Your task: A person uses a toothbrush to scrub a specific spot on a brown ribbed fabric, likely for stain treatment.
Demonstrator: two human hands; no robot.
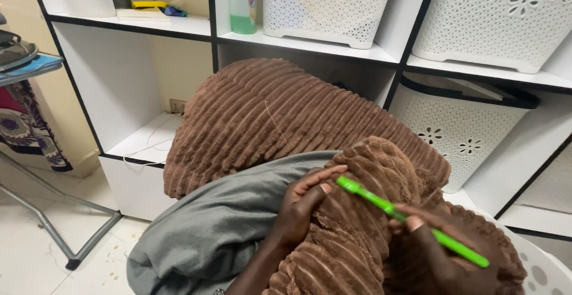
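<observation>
Left hand (307, 202) pinches the brown ribbed cover (357, 235) at its edge, over the grey cushion (220, 223). Right hand (426, 253) grips a green tool (405, 217) (tip possibly at a seam). Recommend short, controlled strokes, fabric kept taut.

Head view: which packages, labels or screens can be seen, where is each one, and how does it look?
Bottle: top shelf, left of the white baskets; tall, pale blue with a green base and a coloured label.
Flat yellow item: same shelf, farther left; too small to tell whether it is a package.
No screens or signs.

Bright, even indoor light — soft shadows (slight wide-angle bending at edges).
</observation>
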